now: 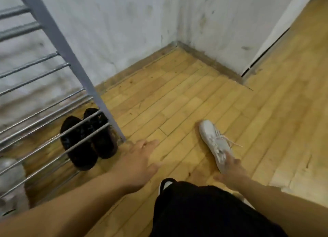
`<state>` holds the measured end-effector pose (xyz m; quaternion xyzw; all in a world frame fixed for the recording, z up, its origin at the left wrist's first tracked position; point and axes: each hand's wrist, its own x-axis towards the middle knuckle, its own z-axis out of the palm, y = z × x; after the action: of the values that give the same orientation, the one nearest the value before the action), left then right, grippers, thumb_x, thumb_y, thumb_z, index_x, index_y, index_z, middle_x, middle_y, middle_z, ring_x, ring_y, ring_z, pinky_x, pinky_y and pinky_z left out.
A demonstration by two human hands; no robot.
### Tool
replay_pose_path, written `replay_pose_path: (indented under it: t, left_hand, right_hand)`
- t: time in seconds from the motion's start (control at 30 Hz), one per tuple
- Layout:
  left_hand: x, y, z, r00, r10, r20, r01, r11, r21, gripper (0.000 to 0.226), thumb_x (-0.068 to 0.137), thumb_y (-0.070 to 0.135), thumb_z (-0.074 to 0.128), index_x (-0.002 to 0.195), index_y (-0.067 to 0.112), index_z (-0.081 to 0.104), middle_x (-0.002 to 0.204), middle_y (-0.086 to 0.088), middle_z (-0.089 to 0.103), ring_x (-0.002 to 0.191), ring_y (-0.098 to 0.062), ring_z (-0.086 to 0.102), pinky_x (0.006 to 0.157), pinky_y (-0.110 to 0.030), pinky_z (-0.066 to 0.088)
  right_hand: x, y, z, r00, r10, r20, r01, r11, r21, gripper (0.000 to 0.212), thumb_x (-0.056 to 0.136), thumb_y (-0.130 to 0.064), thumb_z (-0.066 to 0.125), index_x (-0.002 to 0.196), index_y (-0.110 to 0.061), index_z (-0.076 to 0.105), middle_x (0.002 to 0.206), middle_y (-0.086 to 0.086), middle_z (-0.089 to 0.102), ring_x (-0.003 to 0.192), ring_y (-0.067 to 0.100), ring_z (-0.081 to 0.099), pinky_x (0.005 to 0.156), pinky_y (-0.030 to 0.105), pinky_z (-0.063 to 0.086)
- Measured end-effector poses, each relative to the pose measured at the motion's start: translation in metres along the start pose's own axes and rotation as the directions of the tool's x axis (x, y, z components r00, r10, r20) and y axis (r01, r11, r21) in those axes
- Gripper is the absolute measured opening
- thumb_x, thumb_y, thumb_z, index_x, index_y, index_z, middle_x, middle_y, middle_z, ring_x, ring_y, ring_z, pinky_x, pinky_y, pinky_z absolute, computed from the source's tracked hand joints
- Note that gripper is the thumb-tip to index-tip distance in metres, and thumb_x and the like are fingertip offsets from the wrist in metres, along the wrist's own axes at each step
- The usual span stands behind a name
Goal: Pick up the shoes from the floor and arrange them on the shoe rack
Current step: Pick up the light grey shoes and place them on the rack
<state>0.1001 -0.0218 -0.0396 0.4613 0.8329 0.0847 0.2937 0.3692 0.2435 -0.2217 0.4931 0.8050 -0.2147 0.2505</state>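
One white sneaker point(211, 139) lies on the wooden floor point(195, 98) to the right, its toe pointing away from the person and its loose laces point(232, 141) trailing off to the right side. The right hand point(232, 169) is on its heel end, with fingers curled over the collar, gripping it. Motion blur hides whether the sole is touching the boards.

The left hand point(140, 157) reaches forward with palm down and fingers straight and spread, holding nothing. It is just beside the foot of the shoe rack point(58, 39); whether it touches the floor cannot be told.

The shoe rack is grey metal, with one slanted upright in view and several tiers of paired horizontal rods running off to the left. Two black shoes point(78, 144) sit side by side at the bottom of the rack, toes toward the wall point(115, 23), seen through the rods above them. Whether they rest on the lowest rods or on the floor under them is unclear. One grey, blurred shape point(8, 174) shows at the lower left edge within the rack; it is too smeared to identify.

Between the two forearms, one dark shoe with a white sole edge point(166, 182) peeks out from under a black garment point(204, 210) worn by the person. Two scuffed white walls meet in a corner beyond the sneaker.
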Motion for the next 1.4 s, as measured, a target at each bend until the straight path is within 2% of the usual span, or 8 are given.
replay_pose_path:
  t: [0.27,0.43,0.57,0.7,0.8,1.0,1.23,1.4]
  left_hand:
    - [0.024,0.044,-0.009,1.0,0.023,-0.007,-0.024,0.995,-0.096,0.072,0.097,0.056,0.051,0.159,0.043,0.016,0.163,0.01,0.022,0.148,-0.014,0.026,0.117,-0.039,0.03]
    - [0.029,0.077,-0.028,0.994,0.106,-0.036,-0.1,0.985,0.139,0.091,0.09,0.068,0.057,0.158,0.047,0.001,0.166,0.006,0.009,0.153,-0.019,0.012,0.123,-0.045,0.021]
    - [0.045,0.114,-0.041,0.965,0.261,-0.003,-0.244,0.908,0.341,0.105,0.081,0.083,0.053,0.158,0.048,-0.009,0.169,0.0,0.005,0.155,-0.025,0.006,0.125,-0.049,0.009]
    - [0.072,0.136,-0.056,0.951,0.271,0.146,-0.297,0.935,0.194,0.103,0.077,0.08,0.062,0.157,0.052,0.003,0.155,0.011,0.041,0.138,-0.018,0.045,0.115,-0.048,0.034]
    - [0.078,0.151,-0.044,0.92,0.299,0.255,-0.353,0.914,0.2,0.103,0.076,0.076,0.068,0.158,0.051,0.011,0.148,0.01,0.045,0.13,-0.017,0.049,0.106,-0.039,0.044]
    - [0.073,0.158,-0.004,0.92,0.331,0.211,-0.392,0.745,0.539,0.098,0.079,0.084,0.054,0.156,0.046,0.008,0.13,0.006,0.044,0.118,-0.023,0.046,0.1,-0.044,0.045]
    - [0.062,0.146,0.014,0.946,0.27,0.181,-0.326,0.787,0.524,0.1,0.076,0.085,0.054,0.158,0.047,0.011,0.131,0.008,0.044,0.119,-0.02,0.045,0.101,-0.04,0.043]
    - [0.029,0.12,-0.047,0.991,0.116,0.063,-0.129,0.955,0.268,0.102,0.066,0.084,0.066,0.155,0.051,0.028,0.126,0.016,0.048,0.12,-0.014,0.049,0.102,-0.039,0.045]
  right_hand:
    - [-0.025,-0.024,-0.057,0.969,0.119,-0.216,0.005,0.865,0.502,0.092,0.092,-0.056,0.061,0.162,-0.037,0.005,0.135,0.012,0.05,0.107,0.035,0.061,0.077,0.039,0.051]
    - [-0.064,-0.03,-0.137,0.937,-0.213,-0.276,0.331,0.792,0.513,0.097,0.086,-0.037,0.076,0.16,-0.046,0.015,0.131,-0.002,0.065,0.104,0.018,0.065,0.085,0.033,0.053]
    - [-0.105,-0.031,-0.187,0.834,-0.521,-0.18,0.474,0.512,0.716,0.102,0.081,-0.01,0.086,0.16,-0.033,0.025,0.134,-0.008,0.066,0.118,0.014,0.067,0.098,0.034,0.056]
    - [-0.131,-0.013,-0.198,0.812,-0.541,-0.221,0.422,0.282,0.862,0.095,0.079,0.015,0.073,0.154,-0.027,0.032,0.128,0.003,0.072,0.114,0.021,0.071,0.087,0.026,0.057]
    - [-0.136,0.013,-0.177,0.859,-0.474,-0.195,0.385,0.347,0.855,0.108,0.077,0.002,0.082,0.162,-0.025,0.021,0.133,0.0,0.07,0.12,0.019,0.068,0.094,0.029,0.056]
    - [-0.142,0.087,-0.119,0.975,-0.222,-0.031,0.205,0.827,0.523,0.132,0.059,-0.055,0.094,0.158,-0.056,0.007,0.167,-0.017,0.022,0.15,0.012,0.031,0.117,0.035,0.035]
    - [-0.148,0.071,-0.08,0.973,-0.228,-0.046,0.215,0.802,0.557,0.126,0.064,-0.052,0.093,0.157,-0.058,0.008,0.166,-0.016,0.026,0.141,0.007,0.041,0.112,0.035,0.044]
    - [-0.154,-0.045,-0.136,0.851,-0.446,-0.276,0.518,0.63,0.579,0.122,0.07,-0.04,0.093,0.161,-0.045,0.012,0.161,-0.013,0.035,0.14,0.003,0.041,0.115,0.026,0.038]
